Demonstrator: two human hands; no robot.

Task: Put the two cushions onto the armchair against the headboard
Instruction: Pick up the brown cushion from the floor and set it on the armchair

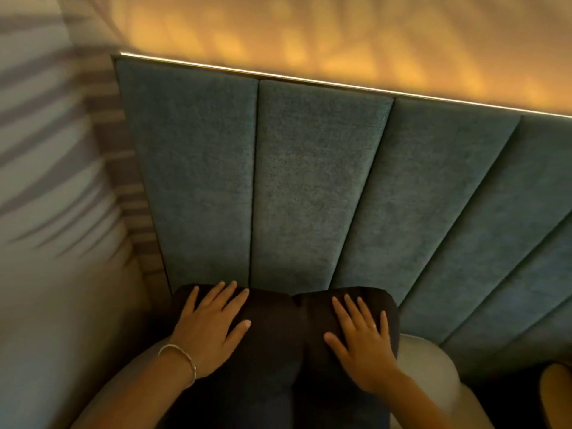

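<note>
Two dark cushions stand side by side on the pale armchair, their tops leaning against the blue-green padded headboard. My left hand lies flat, fingers spread, on the left cushion. My right hand lies flat on the right cushion in the same way. Neither hand grips anything. A thin bracelet circles my left wrist, and a ring sits on a right finger. The cushions' lower parts run out of the frame at the bottom.
A lit strip runs along the headboard's top edge, with a warm yellow glow on the wall above. A pale wall with leaf pattern closes off the left side. A yellow rounded object shows at the lower right edge.
</note>
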